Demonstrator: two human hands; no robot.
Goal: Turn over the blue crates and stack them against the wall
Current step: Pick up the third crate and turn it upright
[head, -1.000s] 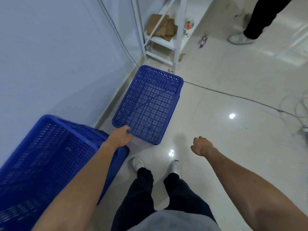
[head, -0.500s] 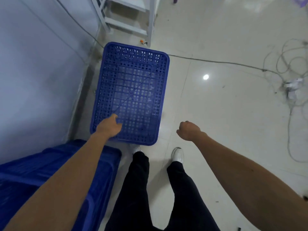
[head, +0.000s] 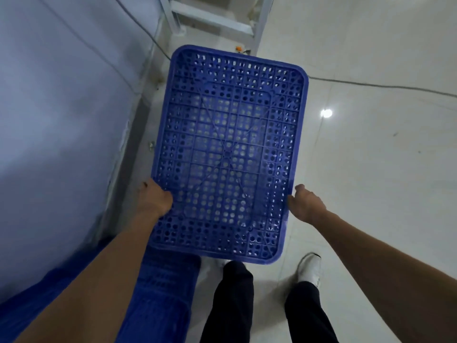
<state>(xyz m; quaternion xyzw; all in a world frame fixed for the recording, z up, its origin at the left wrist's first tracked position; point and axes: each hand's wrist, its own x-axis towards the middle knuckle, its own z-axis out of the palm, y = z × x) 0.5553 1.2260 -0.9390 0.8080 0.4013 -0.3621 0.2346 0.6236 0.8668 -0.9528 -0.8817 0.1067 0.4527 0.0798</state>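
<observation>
A blue perforated crate [head: 228,149] lies bottom-up in front of me, its ribbed underside facing the camera, beside the wall [head: 61,107]. My left hand [head: 155,199] grips its left long edge near the near corner. My right hand [head: 305,204] holds the right long edge at the same height. A second blue crate [head: 165,283] sits at the lower left against the wall, mostly hidden by my left forearm and the held crate's near end.
A white metal shelf frame [head: 217,21] stands just beyond the crate's far end. A thin cable [head: 383,85] runs across the glossy tiled floor to the right. My legs and white shoes [head: 310,268] are directly below the crate.
My right hand moved from a closed fist in the air onto the crate's right edge. My left hand shifted to its left edge. The crate now looks closer and larger, overlapping the second crate.
</observation>
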